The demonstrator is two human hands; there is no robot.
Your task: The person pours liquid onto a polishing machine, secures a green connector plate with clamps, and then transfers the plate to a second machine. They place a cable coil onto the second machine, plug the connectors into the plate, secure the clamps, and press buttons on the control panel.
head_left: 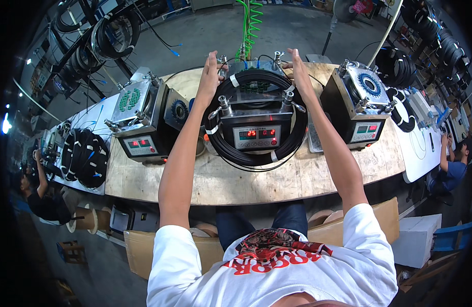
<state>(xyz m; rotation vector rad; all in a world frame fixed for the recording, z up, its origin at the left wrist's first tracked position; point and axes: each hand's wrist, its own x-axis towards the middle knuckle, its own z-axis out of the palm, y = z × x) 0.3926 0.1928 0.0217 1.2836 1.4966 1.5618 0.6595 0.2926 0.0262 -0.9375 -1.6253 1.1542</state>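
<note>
Both my arms reach forward to the far corners of the middle machine, a metal box with a red digital display (257,134). My left hand (210,77) is beside the machine's far left clamp post (223,60), fingers stretched out. At the far right clamp post (278,56), my right hand (300,75) is also open, fingers extended. Whether either hand touches its post I cannot tell. A large coil of black cable (290,146), bound with white bands, loops around the machine's top and front. Two near clamp posts (224,104) stand inside the loop.
Similar machines stand left (144,115) and right (356,102) on the wooden table (236,187), each topped by a plate with connectors. A green coiled air hose (253,23) hangs behind. Cable coils (85,157) lie on the left white table. Other people sit at both sides.
</note>
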